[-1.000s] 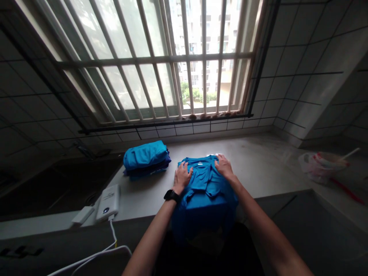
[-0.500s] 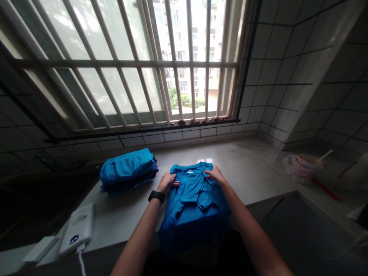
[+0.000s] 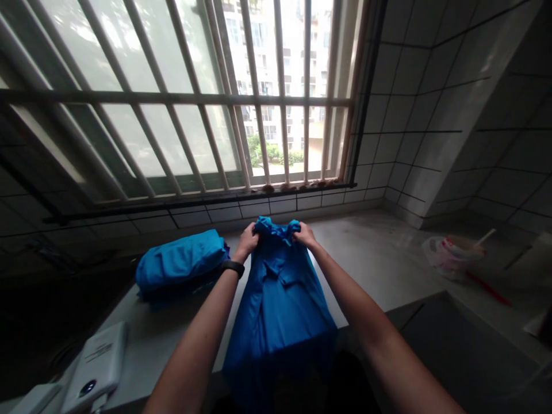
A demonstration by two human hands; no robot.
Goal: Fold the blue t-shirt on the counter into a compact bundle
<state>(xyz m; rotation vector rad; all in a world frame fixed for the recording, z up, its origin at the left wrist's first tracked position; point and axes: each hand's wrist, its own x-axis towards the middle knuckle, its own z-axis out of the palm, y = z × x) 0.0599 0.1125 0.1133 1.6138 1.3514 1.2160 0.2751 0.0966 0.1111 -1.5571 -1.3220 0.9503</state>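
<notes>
A blue T-shirt (image 3: pixel 284 310) lies lengthwise over the counter, its lower part hanging past the front edge. My left hand (image 3: pixel 247 240), with a black band on the wrist, is closed on the bunched upper left corner of the shirt. Gripping the upper right corner is my right hand (image 3: pixel 304 234). Between the two hands the collar end is gathered and lifted toward the window. To the left sits a stack of folded blue clothes (image 3: pixel 181 261), lighter on top and darker below.
A white power bank (image 3: pixel 97 359) with a cable lies at the front left, beside a dark sink (image 3: pixel 52 310). At the right stand a plastic-wrapped cup (image 3: pixel 452 256) and a red stick-like object (image 3: pixel 489 288). A barred window (image 3: pixel 194 103) rises behind the counter (image 3: pixel 362 247).
Both hands have closed on the shirt's top corners and moved away from me toward the window. The shirt has been pulled along, its collar end now bunched and its sleeves no longer lying across the front.
</notes>
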